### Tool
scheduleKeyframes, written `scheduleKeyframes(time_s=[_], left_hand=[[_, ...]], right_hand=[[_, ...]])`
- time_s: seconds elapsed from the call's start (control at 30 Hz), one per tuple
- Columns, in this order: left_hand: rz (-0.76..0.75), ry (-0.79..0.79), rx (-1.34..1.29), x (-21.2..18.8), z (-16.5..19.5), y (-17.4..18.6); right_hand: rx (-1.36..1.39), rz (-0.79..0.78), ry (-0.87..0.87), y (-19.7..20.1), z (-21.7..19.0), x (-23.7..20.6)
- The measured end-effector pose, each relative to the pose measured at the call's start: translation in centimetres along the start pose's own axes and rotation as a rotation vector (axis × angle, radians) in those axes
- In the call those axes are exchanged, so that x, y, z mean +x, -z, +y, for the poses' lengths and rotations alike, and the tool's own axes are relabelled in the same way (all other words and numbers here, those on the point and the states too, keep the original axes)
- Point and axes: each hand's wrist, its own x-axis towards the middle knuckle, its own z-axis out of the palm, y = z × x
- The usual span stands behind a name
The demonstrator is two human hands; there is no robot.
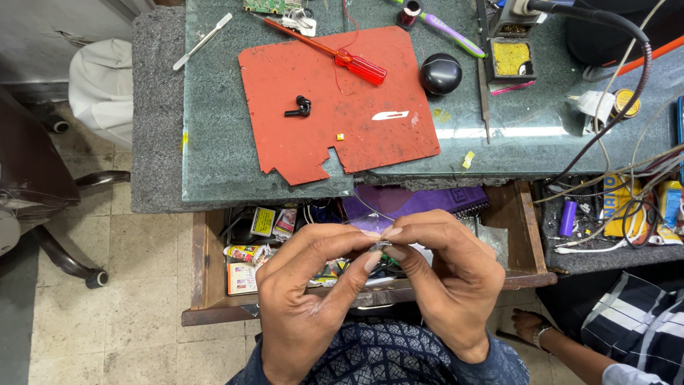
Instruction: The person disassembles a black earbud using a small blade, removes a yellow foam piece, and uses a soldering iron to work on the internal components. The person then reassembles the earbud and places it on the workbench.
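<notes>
My left hand (310,292) and my right hand (449,274) meet over an open wooden drawer (201,264), fingertips pinched together on a tiny grey metal part (379,247) with a thin wire running up from it. Both hands grip that small part between thumb and forefinger. On the desk beyond lies a red mat (335,107) with a black earbud (300,108) on it, a small white blade shape (390,115) and a tiny yellow piece (340,137). A red-handled screwdriver (342,57) lies across the mat's top edge.
A black round knob (440,73), a purple-green tool (449,30), a metal spatula (203,40) and a yellow sponge holder (511,58) sit on the green desk. Cables and a purple cell (567,217) clutter the right. Another person's hand (531,326) is at lower right. A chair base (64,249) stands left.
</notes>
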Motion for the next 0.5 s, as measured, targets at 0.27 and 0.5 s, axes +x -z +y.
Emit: scheduleKeyframes(time_s=[0.27,0.5], left_hand=[[-0.168,0.258,-0.374,-0.2,-1.6,0.8],[-0.131,0.43,-0.457,-0.4,-2.7,0.3]], right_hand=[[0.211,-0.067,-0.343,0.7,0.5,-0.4],[0.254,-0.059,-0.29,0.9,1.1,-0.5]])
